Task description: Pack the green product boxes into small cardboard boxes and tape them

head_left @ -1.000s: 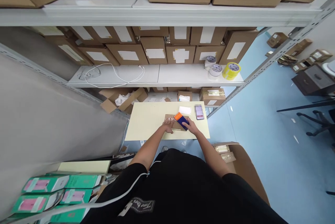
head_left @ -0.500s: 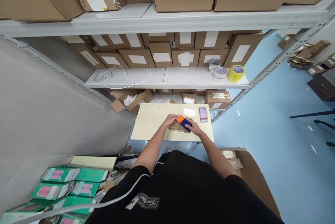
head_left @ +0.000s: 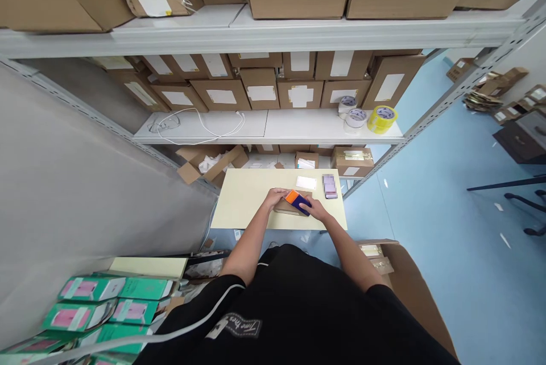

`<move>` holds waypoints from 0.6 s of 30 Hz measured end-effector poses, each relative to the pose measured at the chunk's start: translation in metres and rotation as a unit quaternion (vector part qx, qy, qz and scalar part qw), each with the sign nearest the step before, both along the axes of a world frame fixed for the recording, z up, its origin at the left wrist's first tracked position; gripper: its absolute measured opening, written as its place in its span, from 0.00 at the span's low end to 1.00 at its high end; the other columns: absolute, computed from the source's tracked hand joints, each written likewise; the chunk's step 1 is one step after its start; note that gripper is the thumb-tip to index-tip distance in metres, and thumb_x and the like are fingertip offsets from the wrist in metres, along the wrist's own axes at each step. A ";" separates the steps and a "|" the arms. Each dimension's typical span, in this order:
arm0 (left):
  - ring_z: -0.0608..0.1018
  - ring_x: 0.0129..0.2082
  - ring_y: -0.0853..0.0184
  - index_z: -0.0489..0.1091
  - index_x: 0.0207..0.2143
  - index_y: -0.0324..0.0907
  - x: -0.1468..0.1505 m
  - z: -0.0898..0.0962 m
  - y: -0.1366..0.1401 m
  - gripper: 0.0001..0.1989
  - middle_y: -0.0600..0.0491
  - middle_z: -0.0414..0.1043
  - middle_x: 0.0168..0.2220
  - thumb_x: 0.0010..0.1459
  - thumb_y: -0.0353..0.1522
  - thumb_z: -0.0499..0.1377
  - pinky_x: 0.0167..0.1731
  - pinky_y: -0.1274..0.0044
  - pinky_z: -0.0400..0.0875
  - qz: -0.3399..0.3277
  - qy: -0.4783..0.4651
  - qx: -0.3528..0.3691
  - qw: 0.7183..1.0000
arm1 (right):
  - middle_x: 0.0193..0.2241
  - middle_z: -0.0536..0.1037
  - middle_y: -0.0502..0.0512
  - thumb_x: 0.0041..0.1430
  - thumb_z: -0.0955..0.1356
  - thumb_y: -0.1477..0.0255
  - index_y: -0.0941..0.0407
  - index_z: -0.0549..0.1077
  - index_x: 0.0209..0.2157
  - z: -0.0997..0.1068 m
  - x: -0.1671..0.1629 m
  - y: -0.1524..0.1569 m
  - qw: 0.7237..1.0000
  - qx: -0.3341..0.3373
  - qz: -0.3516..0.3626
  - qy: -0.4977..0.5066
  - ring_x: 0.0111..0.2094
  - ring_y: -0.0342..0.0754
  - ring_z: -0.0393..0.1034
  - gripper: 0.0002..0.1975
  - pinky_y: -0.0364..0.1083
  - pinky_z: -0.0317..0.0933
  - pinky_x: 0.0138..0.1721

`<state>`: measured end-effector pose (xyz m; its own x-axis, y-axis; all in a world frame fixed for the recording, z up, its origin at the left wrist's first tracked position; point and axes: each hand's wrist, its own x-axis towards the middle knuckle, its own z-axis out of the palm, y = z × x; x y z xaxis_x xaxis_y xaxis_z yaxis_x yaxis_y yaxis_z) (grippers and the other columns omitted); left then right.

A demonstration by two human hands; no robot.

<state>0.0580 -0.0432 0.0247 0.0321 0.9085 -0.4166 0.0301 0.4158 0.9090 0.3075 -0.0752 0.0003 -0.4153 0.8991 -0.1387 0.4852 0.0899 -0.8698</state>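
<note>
Between my two hands is a small orange-and-dark-blue box (head_left: 298,202), tilted, its orange end to the left. The fingers of my left hand (head_left: 275,197) are closed at the orange end. My right hand (head_left: 314,208) grips the dark blue end, thumb on top. Directly below lies a brown cardboard box (head_left: 285,210) on the pale yellow table (head_left: 241,197), partly covered by the hands and the small box. Beyond the hands are a white card or sheet (head_left: 306,182) and, at the right, a purplish phone-like item (head_left: 330,186).
Shelving with labelled cartons (head_left: 222,95) rises behind the table. Tape rolls (head_left: 383,119) and a white cable (head_left: 205,126) lie on its middle shelf. An open carton (head_left: 213,163) stands back left. Green boxes (head_left: 136,311) are stacked lower left; a large open carton (head_left: 413,291) is lower right.
The small box has tipped slightly in my hands, and its orange end shows a little differently. Both hands keep their hold. The whole view has shifted slightly.
</note>
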 end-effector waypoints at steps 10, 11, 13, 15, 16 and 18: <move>0.77 0.29 0.65 0.79 0.23 0.41 -0.047 -0.009 -0.005 0.11 0.50 0.79 0.25 0.45 0.39 0.72 0.35 0.74 0.72 0.147 0.036 0.021 0.988 | 0.33 0.81 0.54 0.60 0.69 0.44 0.50 0.79 0.38 0.014 -0.016 0.018 0.998 0.036 -0.011 -0.051 0.36 0.56 0.76 0.24 0.50 0.66 0.38; 0.77 0.29 0.65 0.79 0.23 0.41 -0.060 -0.010 -0.006 0.11 0.51 0.78 0.24 0.46 0.39 0.71 0.35 0.74 0.71 0.163 0.041 0.021 0.986 | 0.33 0.82 0.54 0.60 0.69 0.44 0.50 0.80 0.39 0.016 -0.017 0.022 0.998 0.032 -0.007 -0.049 0.36 0.56 0.76 0.24 0.49 0.66 0.38; 0.76 0.28 0.66 0.78 0.22 0.41 -0.083 -0.013 -0.008 0.13 0.51 0.77 0.23 0.45 0.41 0.71 0.34 0.74 0.71 0.186 0.049 0.016 0.981 | 0.34 0.82 0.53 0.59 0.70 0.43 0.50 0.80 0.40 0.020 -0.019 0.028 0.998 0.022 0.000 -0.056 0.36 0.55 0.77 0.25 0.49 0.65 0.38; 0.75 0.26 0.66 0.77 0.21 0.41 -0.098 -0.018 -0.011 0.14 0.52 0.75 0.21 0.44 0.42 0.72 0.32 0.74 0.70 0.192 0.054 0.006 0.980 | 0.32 0.82 0.52 0.59 0.70 0.43 0.50 0.80 0.39 0.023 -0.022 0.032 0.997 0.015 0.010 -0.075 0.35 0.55 0.76 0.25 0.48 0.64 0.37; 0.74 0.26 0.67 0.77 0.20 0.41 -0.102 -0.021 -0.012 0.14 0.52 0.74 0.21 0.43 0.42 0.72 0.32 0.74 0.69 0.192 0.055 0.001 0.980 | 0.31 0.82 0.52 0.59 0.70 0.43 0.50 0.80 0.38 0.024 -0.024 0.033 0.996 0.014 0.015 -0.086 0.34 0.54 0.76 0.25 0.48 0.64 0.37; 0.73 0.25 0.67 0.76 0.19 0.41 -0.105 -0.030 -0.013 0.15 0.52 0.74 0.20 0.43 0.43 0.71 0.32 0.74 0.69 0.187 0.055 -0.008 0.981 | 0.30 0.81 0.51 0.58 0.69 0.43 0.50 0.80 0.38 0.026 -0.028 0.035 0.994 0.011 0.018 -0.103 0.33 0.53 0.75 0.25 0.47 0.63 0.37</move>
